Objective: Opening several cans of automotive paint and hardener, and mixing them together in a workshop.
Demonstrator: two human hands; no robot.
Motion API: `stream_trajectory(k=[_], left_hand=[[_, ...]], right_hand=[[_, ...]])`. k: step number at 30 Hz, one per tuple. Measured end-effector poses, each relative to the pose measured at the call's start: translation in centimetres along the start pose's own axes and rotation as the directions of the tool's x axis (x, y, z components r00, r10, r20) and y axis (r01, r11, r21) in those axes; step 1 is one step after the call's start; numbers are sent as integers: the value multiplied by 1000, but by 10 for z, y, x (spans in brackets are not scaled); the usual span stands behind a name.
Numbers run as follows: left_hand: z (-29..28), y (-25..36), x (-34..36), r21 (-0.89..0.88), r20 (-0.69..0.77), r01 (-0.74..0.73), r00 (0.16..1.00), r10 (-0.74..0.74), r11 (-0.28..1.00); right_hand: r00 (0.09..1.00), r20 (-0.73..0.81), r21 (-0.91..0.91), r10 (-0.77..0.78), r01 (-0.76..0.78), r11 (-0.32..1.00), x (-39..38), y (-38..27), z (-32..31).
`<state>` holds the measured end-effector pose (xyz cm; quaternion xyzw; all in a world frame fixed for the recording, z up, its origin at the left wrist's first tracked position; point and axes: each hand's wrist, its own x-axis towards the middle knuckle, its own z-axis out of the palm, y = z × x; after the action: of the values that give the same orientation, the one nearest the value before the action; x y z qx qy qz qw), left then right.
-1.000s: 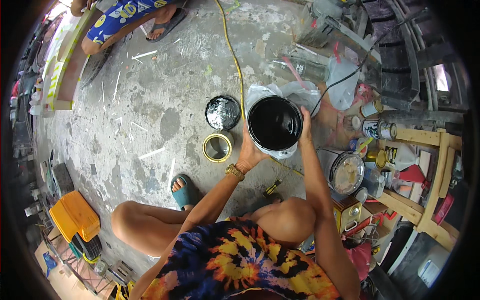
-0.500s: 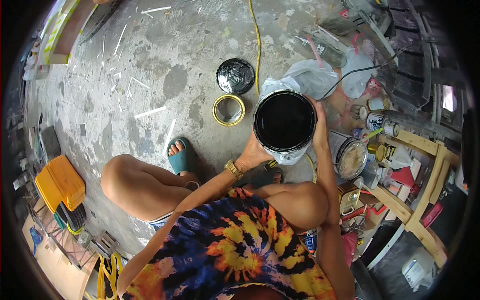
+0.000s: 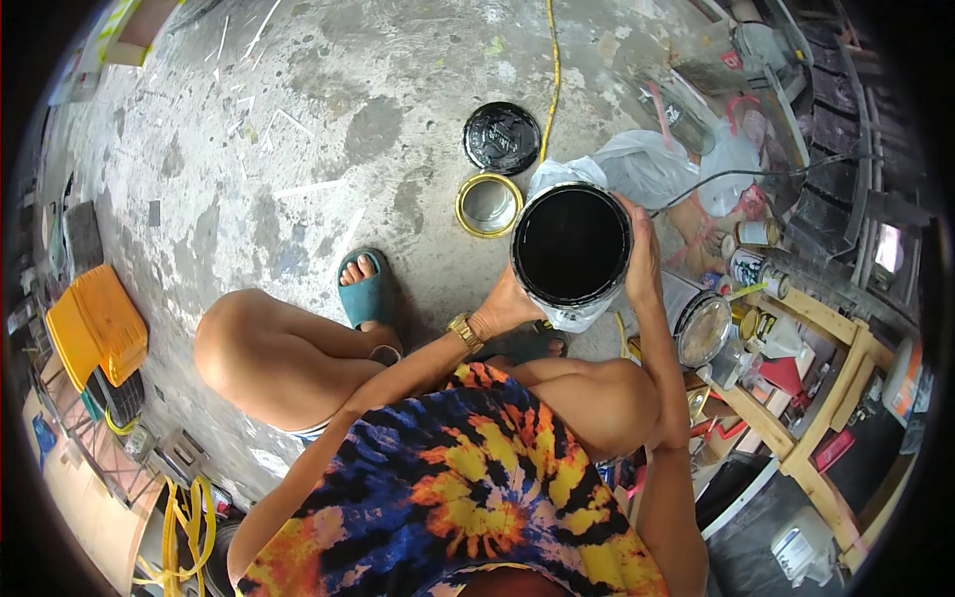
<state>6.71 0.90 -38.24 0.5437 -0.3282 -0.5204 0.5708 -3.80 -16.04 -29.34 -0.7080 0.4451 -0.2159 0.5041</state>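
Observation:
Between my two hands is a large round can of glossy black paint (image 3: 572, 244), its mouth facing up and a pale plastic bag (image 3: 575, 318) around its outside. My left hand (image 3: 505, 303) grips its lower left side, and my right hand (image 3: 643, 251) presses the right side near the rim. The undersides of both hands' fingers are hidden by the can. Just left of it, on the concrete floor, stands a small open tin (image 3: 488, 206) with a gold rim and bare metal inside. A black-smeared round lid (image 3: 500, 138) lies beyond that tin.
A yellow cord (image 3: 553, 70) runs along the floor past the lid. Crumpled plastic bags (image 3: 647, 169), a lidded tub (image 3: 701, 328), small cans and a wooden frame (image 3: 796, 423) crowd the right. An orange plastic container (image 3: 96, 326) stands at far left.
The view has shifted, so the floor things appear farther right. The paint can, still in both hands, has come closer to the small open tin.

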Motion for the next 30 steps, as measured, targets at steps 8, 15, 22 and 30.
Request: stream_trajectory(k=[8, 15, 22, 30], left_hand=[[-8, 11, 1, -120, -8, 10, 1000, -11, 993], [-15, 13, 0, -208, 39, 69, 997, -62, 976], [-14, 4, -1, -259, 68, 64, 997, -48, 964], [-13, 5, -1, -307, 50, 57, 998, -43, 950]], right_hand=[[998, 58, -129, 17, -10, 992, 12, -19, 10], [997, 66, -240, 30, -13, 971, 15, -36, 16], [997, 74, -330, 36, -10, 944, 17, -43, 19], [995, 89, -357, 40, -6, 934, 20, -50, 21]])
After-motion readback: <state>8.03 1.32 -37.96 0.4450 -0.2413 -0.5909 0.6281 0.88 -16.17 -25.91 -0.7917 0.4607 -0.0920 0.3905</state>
